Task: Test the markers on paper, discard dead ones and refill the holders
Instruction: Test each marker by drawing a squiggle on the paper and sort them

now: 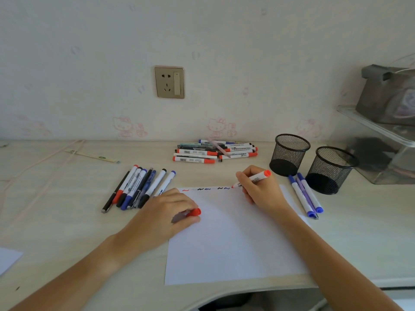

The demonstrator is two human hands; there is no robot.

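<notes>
A white sheet of paper (233, 239) lies on the pale desk (67, 221) straight ahead of the person, its near edge close to the desk's front rim. At about 9 o'clock from the sheet's middle the left hand (166, 212) rests on the paper's left edge, fingers curled round a red cap (195, 212) that pokes out between them. At about 1 o'clock the right hand (260, 189) grips a red marker (252, 178), uncapped, its tip touching the paper's far edge at the end of a row of small squiggles (206, 189) in red, black and blue. Far out at 9 o'clock, at the desk's left edge, a corner of another white sheet (9, 259) shows.

Beside the paper at 10 o'clock lies a fanned group of markers and pens (137, 189), just beyond the left hand's knuckles. At 3 o'clock of the right hand three blue and purple markers (305, 195) lie side by side, their far ends near the two black mesh holders (289, 153), which stand close together at 2 o'clock; I see nothing inside either.

Farther back, at 12 o'clock near the wall, a heap of markers (215, 151) is piled, mostly red-capped. At 10 o'clock a thin wrapped stick (94, 156) lies on the desk. At 2 o'clock a clear shelf unit (386, 140) carries a grey case. On the wall above the heap sits a socket plate (169, 82)
</notes>
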